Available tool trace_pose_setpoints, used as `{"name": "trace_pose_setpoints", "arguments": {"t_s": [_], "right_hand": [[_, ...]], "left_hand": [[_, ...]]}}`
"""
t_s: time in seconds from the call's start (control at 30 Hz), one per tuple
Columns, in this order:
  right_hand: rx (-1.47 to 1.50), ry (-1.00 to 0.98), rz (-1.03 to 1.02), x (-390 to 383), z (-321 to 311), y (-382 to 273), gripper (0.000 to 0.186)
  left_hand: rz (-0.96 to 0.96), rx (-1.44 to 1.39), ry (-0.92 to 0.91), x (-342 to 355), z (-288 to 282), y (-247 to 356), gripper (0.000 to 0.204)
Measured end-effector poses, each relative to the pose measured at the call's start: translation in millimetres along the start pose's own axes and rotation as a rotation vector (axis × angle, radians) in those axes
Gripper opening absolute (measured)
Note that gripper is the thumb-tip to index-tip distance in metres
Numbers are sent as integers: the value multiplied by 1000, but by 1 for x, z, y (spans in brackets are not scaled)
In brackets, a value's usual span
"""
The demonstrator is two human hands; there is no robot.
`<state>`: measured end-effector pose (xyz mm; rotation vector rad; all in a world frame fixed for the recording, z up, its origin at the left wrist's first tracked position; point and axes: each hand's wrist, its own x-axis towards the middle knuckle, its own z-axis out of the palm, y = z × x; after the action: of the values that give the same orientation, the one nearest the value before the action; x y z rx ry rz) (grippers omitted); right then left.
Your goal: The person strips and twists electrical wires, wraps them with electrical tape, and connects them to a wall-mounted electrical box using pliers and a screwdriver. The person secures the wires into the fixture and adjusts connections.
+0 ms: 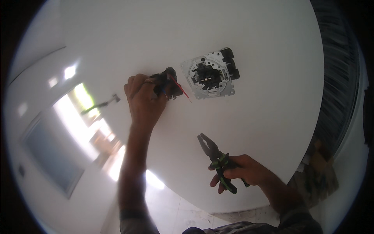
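My left hand (145, 99) is raised to a dark wall box (168, 84) in the white wall, its fingers curled at the box's left side. What they pinch there is hidden. A red wire (180, 86) sticks out of the box toward the lower right, its tip pale and thin, and a bit of blue wire shows beside it. Lower down, my right hand (246, 169) grips combination pliers (219, 162) with black and green handles. The pliers' jaws point up and left, apart from the wire.
Right of the box, a socket insert (208, 76) with a metal mounting frame and black core sits against the wall, black parts (230, 62) at its upper right edge. At left are a bright opening and a handle (105, 103). Cardboard (321, 158) lies at lower right.
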<state>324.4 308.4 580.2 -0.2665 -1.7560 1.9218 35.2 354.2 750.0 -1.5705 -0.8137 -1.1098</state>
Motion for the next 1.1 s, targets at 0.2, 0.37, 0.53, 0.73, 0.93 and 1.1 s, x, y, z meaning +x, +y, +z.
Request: {"name": "trace_pose_setpoints", "arguments": {"t_s": [0.2, 0.37, 0.53, 0.73, 0.93, 1.1], "right_hand": [[-6, -58, 35, -13, -32, 5, 42], [-58, -87, 101, -15, -41, 10, 41], [-58, -115, 100, -17, -50, 20, 41], [-32, -114, 96, -22, -53, 27, 38], [-39, -119, 57, -38, -50, 30, 38], [-74, -78, 109, -50, -40, 26, 38]], "left_hand": [[102, -31, -13, 27, 23, 6, 18], [100, -67, -23, 31, 30, 6, 17], [108, -16, -49, 33, 28, 7, 15], [141, 24, 17, 36, 34, 6, 11], [91, 49, 19, 39, 31, 18, 12], [121, -38, -95, 47, 18, 14, 19]]}}
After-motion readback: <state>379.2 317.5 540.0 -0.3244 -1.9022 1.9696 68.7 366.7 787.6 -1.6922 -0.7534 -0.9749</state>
